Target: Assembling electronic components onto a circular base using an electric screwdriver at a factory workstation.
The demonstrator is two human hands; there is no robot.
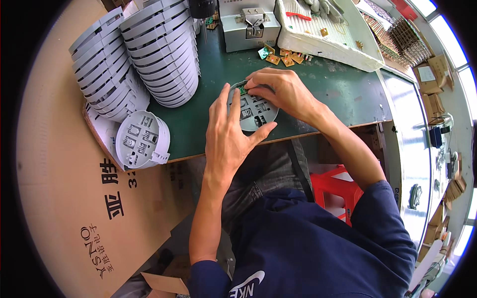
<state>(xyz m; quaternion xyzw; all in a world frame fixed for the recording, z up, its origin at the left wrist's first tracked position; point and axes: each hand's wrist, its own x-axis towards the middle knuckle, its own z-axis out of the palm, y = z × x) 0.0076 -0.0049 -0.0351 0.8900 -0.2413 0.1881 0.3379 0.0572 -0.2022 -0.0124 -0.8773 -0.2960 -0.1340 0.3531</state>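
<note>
A round grey plastic housing (252, 113) with several cut-outs and fittings inside lies on the green table, open side up. My left hand (226, 131) steadies it, the fingers along its left side and the thumb stretched across its near right edge. At the housing's far rim, the fingertips of my right hand (288, 92) are pinched together against a small green circuit board (242, 91). Part of that board is hidden by the fingers. Another grey housing (141, 140) sits tilted at the table's left edge, its inside facing up.
Two tall stacks of grey housings (161, 54) stand at the left. Behind my hands are small orange and green boards (287, 57), a metal box with a latch (251, 31) and a white foam tray (330, 52). A red stool (338, 188) stands below the table, and a large cardboard box (64, 164) fills the left.
</note>
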